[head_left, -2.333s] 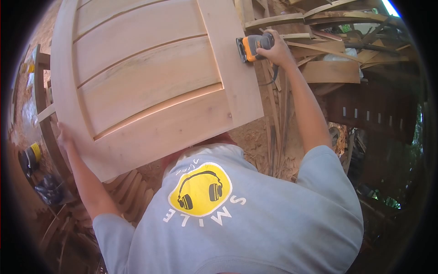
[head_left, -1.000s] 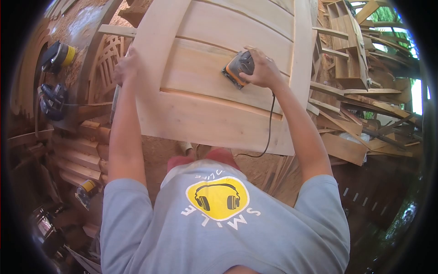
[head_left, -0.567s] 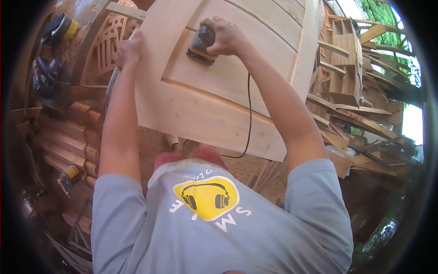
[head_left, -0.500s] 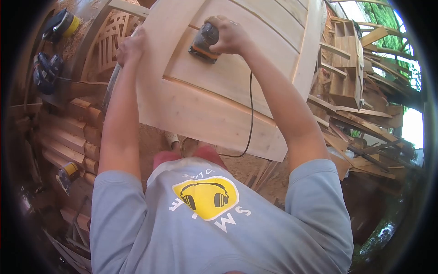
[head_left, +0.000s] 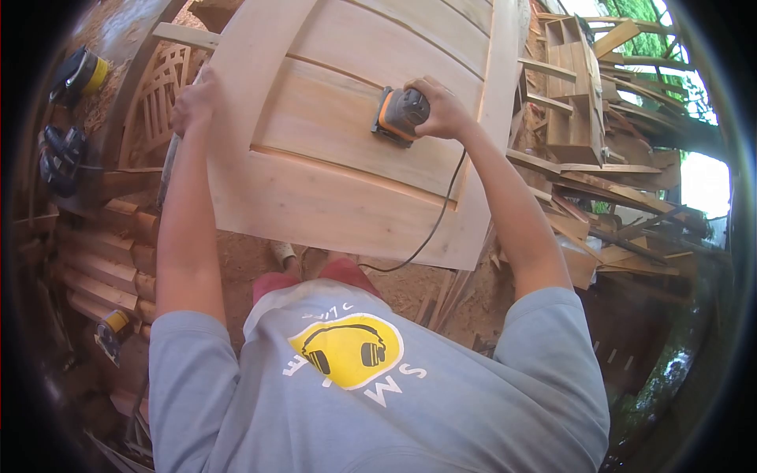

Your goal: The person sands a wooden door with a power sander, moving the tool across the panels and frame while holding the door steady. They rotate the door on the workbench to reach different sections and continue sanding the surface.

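Observation:
A pale wooden panel door [head_left: 347, 201] lies flat in front of me. My right hand [head_left: 441, 109] is wrapped round the top of a black and orange electric sander [head_left: 400, 116], whose base rests on a recessed panel of the door. From the sander a dark cord [head_left: 436, 225] runs over the door's near edge toward my legs. My left hand [head_left: 193, 104] is closed round the door's left edge; its fingertips curl over the side and are partly hidden.
Left of the door are a black and yellow power tool [head_left: 79, 76], another dark power tool [head_left: 61, 160] and stacked timber [head_left: 102, 272]. A wooden box frame [head_left: 572, 91] stands to the right, beside a heap of scrap boards [head_left: 623, 221]. Sawdust covers the ground.
My right hand has slid the sander to the right and slightly nearer across the panel. The left hand stays on the door's edge. The whole view has shifted slightly.

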### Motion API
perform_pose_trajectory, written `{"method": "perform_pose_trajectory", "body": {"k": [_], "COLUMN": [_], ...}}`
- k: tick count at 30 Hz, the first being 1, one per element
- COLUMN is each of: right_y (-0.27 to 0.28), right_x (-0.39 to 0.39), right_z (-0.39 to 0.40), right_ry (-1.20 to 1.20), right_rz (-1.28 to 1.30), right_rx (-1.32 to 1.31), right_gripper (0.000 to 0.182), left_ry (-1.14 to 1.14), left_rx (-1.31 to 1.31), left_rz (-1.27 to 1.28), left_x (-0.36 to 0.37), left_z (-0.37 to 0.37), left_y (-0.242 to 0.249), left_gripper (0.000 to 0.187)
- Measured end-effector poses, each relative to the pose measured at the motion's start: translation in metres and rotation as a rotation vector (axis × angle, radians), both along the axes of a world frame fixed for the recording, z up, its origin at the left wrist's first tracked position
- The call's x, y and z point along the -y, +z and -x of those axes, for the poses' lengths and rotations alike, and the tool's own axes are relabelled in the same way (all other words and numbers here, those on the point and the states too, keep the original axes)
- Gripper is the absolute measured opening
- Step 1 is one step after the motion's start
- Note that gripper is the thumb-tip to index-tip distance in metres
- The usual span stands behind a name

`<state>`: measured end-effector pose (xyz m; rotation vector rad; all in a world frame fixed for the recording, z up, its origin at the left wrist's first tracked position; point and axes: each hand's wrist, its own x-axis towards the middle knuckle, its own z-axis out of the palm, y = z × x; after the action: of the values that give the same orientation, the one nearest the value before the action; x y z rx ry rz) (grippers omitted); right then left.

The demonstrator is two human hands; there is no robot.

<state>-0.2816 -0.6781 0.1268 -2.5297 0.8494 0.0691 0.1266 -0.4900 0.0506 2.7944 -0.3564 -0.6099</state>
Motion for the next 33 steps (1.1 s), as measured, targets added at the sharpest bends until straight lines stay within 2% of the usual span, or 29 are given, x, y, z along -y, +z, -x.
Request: {"method": "perform_pose_trajectory", "body": {"k": [6, 20, 24, 27, 33], "right_y": [0.000, 0.008, 0.003, 0.007, 0.007], "right_x": [-0.004, -0.032, -0.027, -0.023, -0.026], "right_z": [0.010, -0.150, -0.160, -0.134, -0.034], "right_ry": [0.006, 0.128, 0.144, 0.112, -0.078], "right_rz": [0.000, 0.046, 0.055, 0.055, 0.012], "right_rx": [-0.008, -0.067, -0.061, -0.082, -0.104], "right_gripper": [0.071, 0.076, 0.076, 0.074, 0.073], "left_ry": [0.013, -0.012, 0.012, 0.023, 0.002], "left_rx": [0.008, -0.016, -0.026, -0.034, -0.034], "left_rz": [0.022, 0.054, 0.059, 0.056, 0.032], "left_x": [0.002, -0.002, -0.003, -0.003, -0.002], "left_z": [-0.006, -0.004, -0.006, -0.005, -0.003], "left_y": [-0.014, -0.007, -0.011, -0.009, -0.004], "left_gripper": [0.091, 0.090, 0.090, 0.089, 0.088]}}
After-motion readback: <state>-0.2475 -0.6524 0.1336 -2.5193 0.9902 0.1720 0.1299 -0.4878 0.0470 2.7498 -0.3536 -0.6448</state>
